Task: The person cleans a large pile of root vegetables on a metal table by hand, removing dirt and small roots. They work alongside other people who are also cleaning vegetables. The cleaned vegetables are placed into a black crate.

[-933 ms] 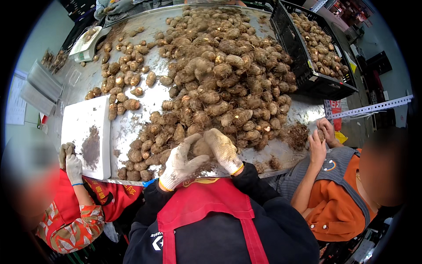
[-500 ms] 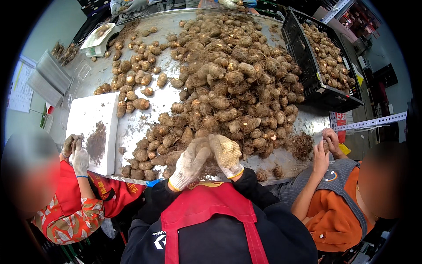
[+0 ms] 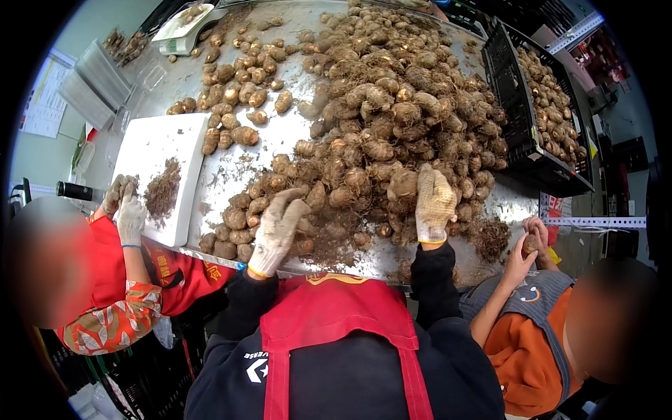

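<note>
A large heap of brown, hairy taro corms (image 3: 378, 150) covers the middle of the metal table in front of me. My left hand (image 3: 278, 234), in a soiled white knit glove, is at the heap's near left edge. Its fingers are apart, over several taro corms, and I see nothing gripped. My right hand (image 3: 435, 203), in a similar glove with a yellowish back, lies against the heap's near side with fingers stretched out. Beside those fingers sits a big rooty taro (image 3: 404, 184), touching or nearly touching them; the thumb is hard to make out.
Trimmed taros (image 3: 241, 77) lie scattered left of the heap. A white foam board (image 3: 189, 157) with dirt stands at left, a scale (image 3: 180, 31) beyond. A black crate (image 3: 535, 136) of taros is at right. Co-workers work on both sides; the right one holds a taro (image 3: 530, 243).
My hands were together at the table's near edge; they have parted, the left going left, the right going right and farther into the heap. A blurred brownish shape now shows beside the scattered taros.
</note>
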Demonstrator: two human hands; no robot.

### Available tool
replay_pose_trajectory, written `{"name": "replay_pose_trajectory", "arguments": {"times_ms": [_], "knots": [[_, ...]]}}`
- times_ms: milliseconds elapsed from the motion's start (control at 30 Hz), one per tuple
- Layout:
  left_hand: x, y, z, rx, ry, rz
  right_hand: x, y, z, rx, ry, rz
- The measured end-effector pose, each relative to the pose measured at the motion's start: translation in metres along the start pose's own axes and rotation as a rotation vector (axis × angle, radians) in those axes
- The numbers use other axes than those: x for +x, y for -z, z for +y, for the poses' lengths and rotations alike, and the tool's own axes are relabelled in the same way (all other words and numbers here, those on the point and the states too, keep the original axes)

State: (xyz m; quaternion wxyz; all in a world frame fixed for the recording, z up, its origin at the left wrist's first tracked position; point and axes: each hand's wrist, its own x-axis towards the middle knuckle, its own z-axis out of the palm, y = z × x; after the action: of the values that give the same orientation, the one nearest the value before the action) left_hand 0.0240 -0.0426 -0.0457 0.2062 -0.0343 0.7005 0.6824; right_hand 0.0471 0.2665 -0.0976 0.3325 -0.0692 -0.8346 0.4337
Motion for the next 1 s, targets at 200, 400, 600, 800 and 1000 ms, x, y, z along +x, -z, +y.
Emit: {"name": "replay_pose_trajectory", "arguments": {"times_ms": [200, 400, 600, 800, 1000], "knots": [[-0.009, 0.030, -0.029, 0.281, -0.141, 0.131, 0.029, 0.009, -0.019, -0.486, 0.056, -0.061], [-0.025, 0.004, -0.002, 0.389, -0.125, 0.090, 0.032, 0.019, -0.033, -0.422, -0.228, -0.072], [0.000, -0.027, 0.011, 0.855, -0.499, -0.071, 0.001, 0.011, -0.048, -0.388, -0.119, -0.049], [0.037, -0.064, 0.012, 1.101, -0.815, -0.226, -0.019, 0.003, -0.035, -0.626, -0.099, -0.179], [0.077, -0.097, -0.008, 1.255, -1.052, -0.283, -0.026, -0.008, -0.028, -0.380, -0.168, -0.292]]}}
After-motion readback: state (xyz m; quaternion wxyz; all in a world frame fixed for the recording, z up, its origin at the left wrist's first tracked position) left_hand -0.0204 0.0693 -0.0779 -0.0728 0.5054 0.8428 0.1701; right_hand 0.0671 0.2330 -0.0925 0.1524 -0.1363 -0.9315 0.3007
